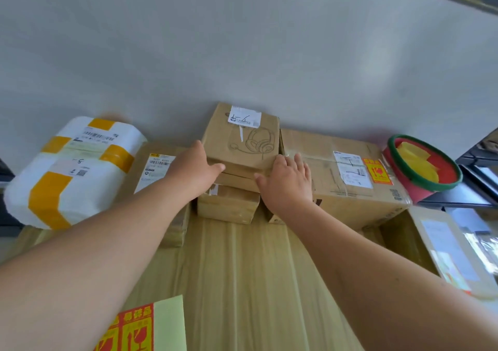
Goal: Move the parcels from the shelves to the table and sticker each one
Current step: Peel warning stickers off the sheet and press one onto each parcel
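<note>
A brown cardboard box with a headphone drawing (pixel 244 140) lies on top of a smaller brown box (pixel 229 203) at the back of the wooden table (pixel 242 269). My left hand (pixel 198 168) touches the headphone box's left side with fingers nearly straight. My right hand (pixel 287 179) lies flat against its right front corner, fingers spread. A sheet of red and yellow fragile stickers (pixel 134 329) lies at the table's near edge. One such sticker (pixel 377 171) is stuck on the large brown box (pixel 336 178) to the right.
A white padded parcel with yellow tape (pixel 72 170) sits at the back left, a flat brown box with a label (pixel 159 172) beside it. A red basket with a green rim (pixel 423 164) stands at the back right. A grey wall runs behind.
</note>
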Tool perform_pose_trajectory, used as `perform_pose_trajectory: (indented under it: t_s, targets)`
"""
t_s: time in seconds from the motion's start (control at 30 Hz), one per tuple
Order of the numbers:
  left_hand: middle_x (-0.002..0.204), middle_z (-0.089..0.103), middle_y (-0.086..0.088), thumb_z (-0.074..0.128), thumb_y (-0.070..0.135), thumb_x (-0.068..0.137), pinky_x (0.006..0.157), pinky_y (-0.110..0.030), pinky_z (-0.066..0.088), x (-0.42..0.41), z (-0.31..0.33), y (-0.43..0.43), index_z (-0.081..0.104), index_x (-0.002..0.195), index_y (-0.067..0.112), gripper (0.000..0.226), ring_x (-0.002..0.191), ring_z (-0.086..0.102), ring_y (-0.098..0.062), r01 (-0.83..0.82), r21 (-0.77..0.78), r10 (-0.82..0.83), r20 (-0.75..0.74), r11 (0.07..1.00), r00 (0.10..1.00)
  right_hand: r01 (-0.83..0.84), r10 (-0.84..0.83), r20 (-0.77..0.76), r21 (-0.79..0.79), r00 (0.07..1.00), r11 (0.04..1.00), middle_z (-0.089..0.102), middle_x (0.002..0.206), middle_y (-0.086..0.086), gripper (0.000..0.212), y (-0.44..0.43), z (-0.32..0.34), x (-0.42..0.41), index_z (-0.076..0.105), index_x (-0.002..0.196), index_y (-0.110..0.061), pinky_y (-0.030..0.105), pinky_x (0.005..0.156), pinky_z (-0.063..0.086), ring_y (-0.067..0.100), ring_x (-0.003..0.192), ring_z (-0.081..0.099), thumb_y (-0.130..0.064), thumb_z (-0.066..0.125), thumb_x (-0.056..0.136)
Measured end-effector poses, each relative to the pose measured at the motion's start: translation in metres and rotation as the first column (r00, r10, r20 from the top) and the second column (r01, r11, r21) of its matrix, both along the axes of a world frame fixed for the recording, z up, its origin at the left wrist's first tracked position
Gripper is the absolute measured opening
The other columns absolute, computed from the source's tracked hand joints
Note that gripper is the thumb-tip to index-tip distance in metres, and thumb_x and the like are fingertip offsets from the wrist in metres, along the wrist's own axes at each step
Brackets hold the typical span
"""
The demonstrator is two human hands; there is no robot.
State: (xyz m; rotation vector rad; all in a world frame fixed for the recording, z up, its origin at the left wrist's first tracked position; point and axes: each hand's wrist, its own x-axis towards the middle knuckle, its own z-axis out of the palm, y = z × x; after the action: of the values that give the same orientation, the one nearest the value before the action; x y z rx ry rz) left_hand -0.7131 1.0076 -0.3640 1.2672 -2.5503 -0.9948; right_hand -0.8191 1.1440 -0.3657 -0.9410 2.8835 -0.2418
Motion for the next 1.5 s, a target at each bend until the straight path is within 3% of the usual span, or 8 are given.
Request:
perform_pose_trajectory:
  t_s: [0.1,0.2,0.37,0.53,0.93,1.13,1.3,1.5]
  targets:
    - [0.106,0.059,-0.004,0.058,0.037,0.09,0.073,-0.038,0.047,0.006,0.0,0.008,0.048,0.115,0.015,0.035,0.092,0.056,-0.024,-0.074,-0.012,0.073,-0.078,0.997,0.994,0.037,-0.023,0.097,-0.142,0.995,0.989,0.037,0.148,0.008,0.063,0.003,0.004,0.006,0.034,0.141,-0.007,0.042,0.118,0.019,0.027,0.142,0.024,-0.045,0.051,0.094]
    - [0.106,0.06,-0.001,0.058,0.036,0.091,0.067,-0.032,0.04,0.022,0.006,0.025,0.049,0.117,0.016,0.034,0.089,0.054,-0.021,-0.119,-0.029,0.113,-0.162,0.992,0.98,0.069,-0.004,0.207,-0.309,0.978,0.949,0.045,0.133,0.003,0.052,0.016,0.015,0.021,0.038,0.134,-0.011,0.033,0.096,0.042,0.024,0.123,0.046,-0.037,0.056,0.093]
    - [0.114,0.06,-0.003,0.062,0.034,0.089,0.077,-0.031,0.039,0.061,0.029,0.083,0.046,0.126,0.013,0.046,0.107,0.055,-0.026,-0.199,-0.061,0.179,-0.246,0.978,0.953,0.058,0.053,0.244,-0.423,0.968,0.904,0.035,0.15,0.006,0.069,0.066,0.035,0.055,0.023,0.148,-0.012,0.036,0.102,0.038,0.023,0.133,0.04,-0.036,0.056,0.093]
    - [0.126,0.057,-0.004,0.063,0.031,0.088,0.087,-0.031,0.041,0.108,0.046,0.166,0.043,0.133,0.013,0.052,0.116,0.053,-0.027,-0.205,-0.059,0.181,-0.284,0.977,0.942,0.016,0.117,0.252,-0.473,0.961,0.881,0.035,0.149,0.005,0.07,0.151,0.048,0.099,0.021,0.15,-0.011,0.02,0.097,0.029,0.019,0.135,0.036,-0.033,0.057,0.093]
    - [0.127,0.059,-0.001,0.064,0.029,0.088,0.086,-0.028,0.043,0.204,-0.021,0.35,0.044,0.135,0.014,0.053,0.114,0.056,-0.024,-0.237,0.054,0.242,-0.14,0.97,0.96,0.019,0.113,0.415,-0.3,0.903,0.954,0.037,0.147,-0.003,0.07,0.334,-0.023,0.184,0.024,0.148,-0.016,0.03,0.1,0.043,0.014,0.128,0.044,-0.037,0.058,0.09]
    - [0.132,0.055,0.001,0.061,0.033,0.089,0.092,-0.03,0.044,0.231,-0.053,0.372,0.038,0.138,0.02,0.057,0.117,0.054,-0.023,-0.172,0.186,0.168,0.038,0.967,0.985,-0.008,0.117,0.488,-0.221,0.865,0.975,0.054,0.123,-0.004,0.046,0.363,-0.05,0.2,0.042,0.129,-0.022,0.031,0.084,0.048,0.014,0.104,0.056,-0.032,0.06,0.087]
    - [0.142,0.047,0.001,0.058,0.034,0.09,0.098,-0.027,0.04,0.247,-0.061,0.371,0.031,0.144,0.02,0.062,0.125,0.049,-0.021,-0.107,0.27,0.071,0.136,0.957,0.988,-0.025,0.051,0.528,-0.057,0.847,0.998,0.052,0.122,-0.001,0.041,0.367,-0.057,0.211,0.042,0.124,-0.019,0.03,0.08,0.044,0.02,0.104,0.055,-0.034,0.057,0.089]
    - [0.153,0.031,-0.002,0.056,0.039,0.092,0.106,-0.032,0.033,0.262,-0.043,0.337,0.023,0.15,0.02,0.069,0.137,0.036,-0.021,-0.041,0.214,0.01,0.144,0.976,0.99,-0.106,0.127,0.252,-0.094,0.959,0.99,0.037,0.145,0.003,0.057,0.327,-0.04,0.232,0.034,0.14,-0.014,0.036,0.108,0.033,0.024,0.133,0.035,-0.027,0.055,0.088]
